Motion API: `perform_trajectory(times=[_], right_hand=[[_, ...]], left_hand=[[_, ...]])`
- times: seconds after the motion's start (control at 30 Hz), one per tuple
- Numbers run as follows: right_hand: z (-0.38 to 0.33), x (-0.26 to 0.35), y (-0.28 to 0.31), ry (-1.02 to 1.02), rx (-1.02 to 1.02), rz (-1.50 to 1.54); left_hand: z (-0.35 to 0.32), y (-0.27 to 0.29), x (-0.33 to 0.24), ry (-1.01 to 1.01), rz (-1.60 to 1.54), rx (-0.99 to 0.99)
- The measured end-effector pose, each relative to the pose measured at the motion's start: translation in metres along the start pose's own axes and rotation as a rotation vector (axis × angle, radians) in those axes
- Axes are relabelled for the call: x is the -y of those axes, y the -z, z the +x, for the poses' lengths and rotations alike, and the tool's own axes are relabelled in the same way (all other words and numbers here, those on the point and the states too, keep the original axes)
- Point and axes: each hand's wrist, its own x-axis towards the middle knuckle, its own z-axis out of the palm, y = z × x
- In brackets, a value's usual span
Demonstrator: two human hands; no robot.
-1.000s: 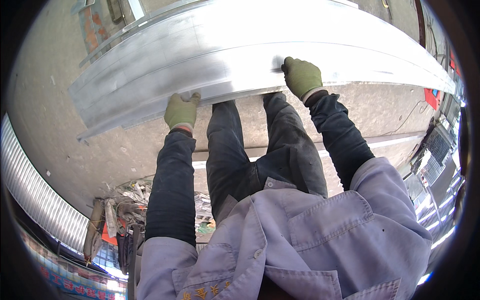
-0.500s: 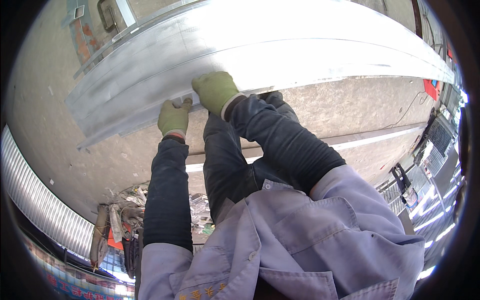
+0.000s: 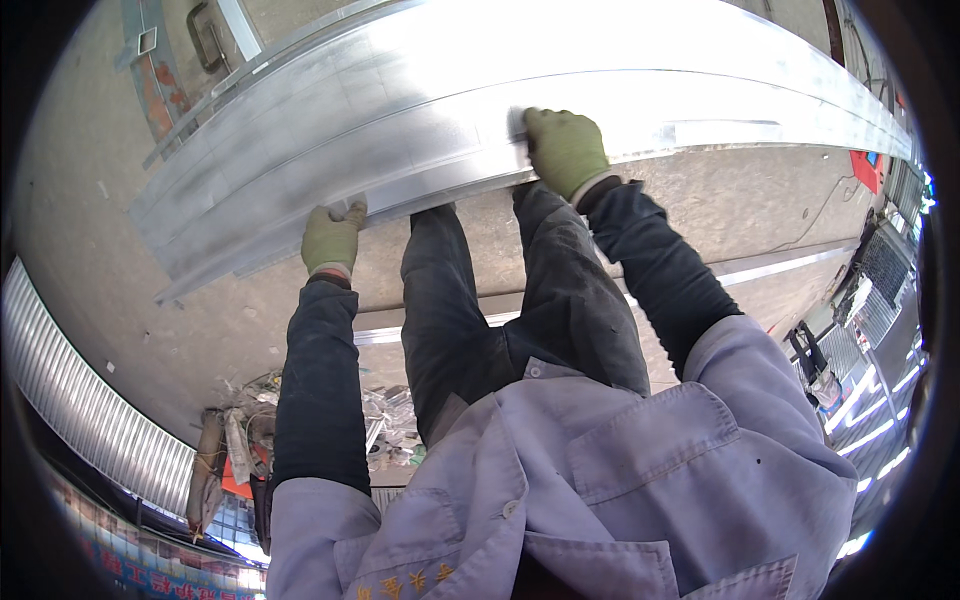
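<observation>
A long silvery sheet-metal panel (image 3: 420,130), with lengthwise fold lines and strong glare, stretches across in front of me. My left hand (image 3: 332,238), in a green glove, is closed at the panel's near edge, its thumb on top and its other fingers partly hidden. Farther right, my right hand (image 3: 567,152), gloved alike, is over the panel's near strip. Its fingers are closed around a small grey piece (image 3: 518,124), blurred and too unclear to name. My legs are under the near edge.
At the far left a C-clamp (image 3: 204,40) lies near a pale metal strip (image 3: 238,28). A red object (image 3: 866,172) with a cable is at the right. Behind my legs runs a long metal bar (image 3: 760,262); scraps (image 3: 392,415) lie near my left forearm.
My right hand has moved right along the panel, away from my left hand, with the small grey piece now showing in it. My left hand has shifted slightly left in view.
</observation>
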Motion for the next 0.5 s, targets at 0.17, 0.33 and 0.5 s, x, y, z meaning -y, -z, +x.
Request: perform_trajectory(times=[0.17, 0.33, 0.5], right_hand=[[-0.009, -0.052, 0.016, -0.103, 0.043, -0.077], [-0.014, -0.055, 0.008, -0.087, -0.038, 0.01], [-0.017, -0.037, 0.01, 0.019, -0.064, 0.081]], left_hand=[[0.004, 0.0, 0.006, -0.007, 0.008, 0.016], [0.005, 0.003, 0.004, 0.015, 0.027, 0.052], [0.011, 0.001, 0.01, -0.036, 0.024, 0.062]])
